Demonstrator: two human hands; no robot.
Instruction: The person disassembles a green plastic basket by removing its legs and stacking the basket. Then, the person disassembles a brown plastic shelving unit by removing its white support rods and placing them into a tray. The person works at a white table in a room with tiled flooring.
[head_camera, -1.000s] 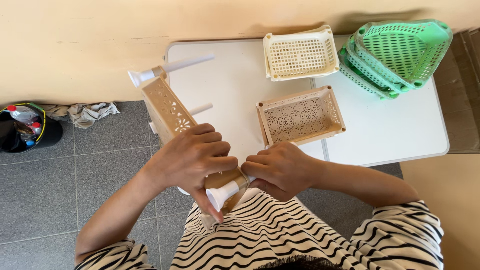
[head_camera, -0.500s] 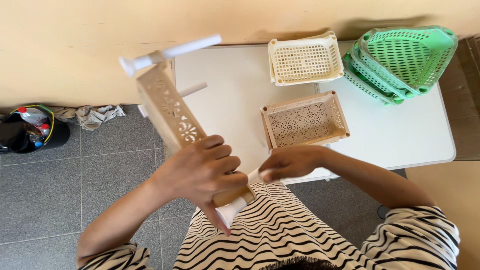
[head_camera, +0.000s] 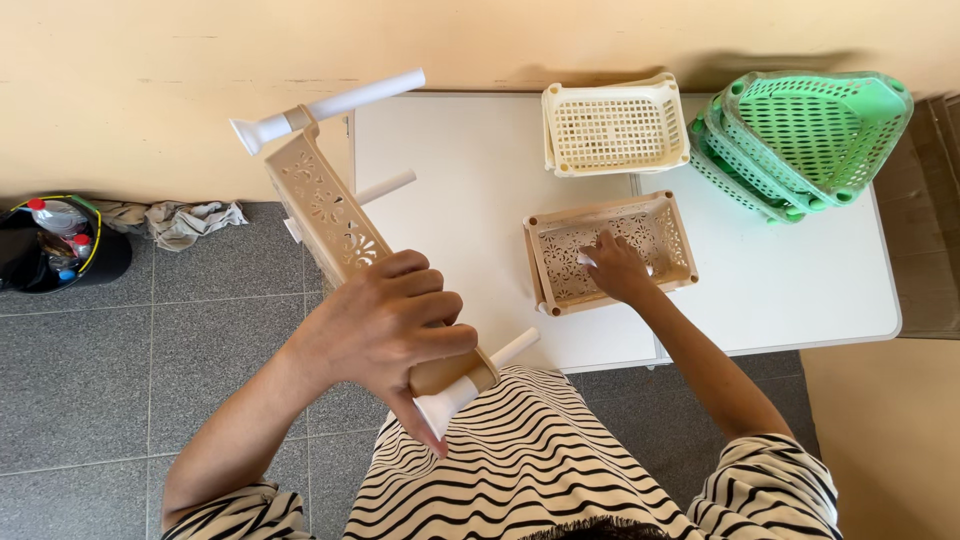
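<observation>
— Starting at the far left, what sits on the floor?

— A dark bag with bottles in it: clear plastic, red caps, and a label band whose colour I cannot make out at this size. Just beside it lies a crumpled grey cloth against the wall.

— And the left hand?

— The left hand is closed around a beige shelf tier with white legs, gripping its near end. The tier's long axis runs diagonally, from the hand up and leftward toward the wall, held off the white table and tilted. One white leg sticks out at the top, another by the palm.

— So where does the other piece lie from that?

— To the right and a little farther off. A beige perforated basket rests flat on the table, long side roughly left to right. The right hand is inside it, fingers spread and pressing its floor; it grasps nothing that I can see. That hand is clearly the nearer one to the basket.

— Anything beyond?

— A cream basket of the same shape stands behind it, near the wall, apart from it. Farthest right, a stack of green mesh baskets leans on its side at the table's corner. No signs or printed packages show anywhere.
</observation>
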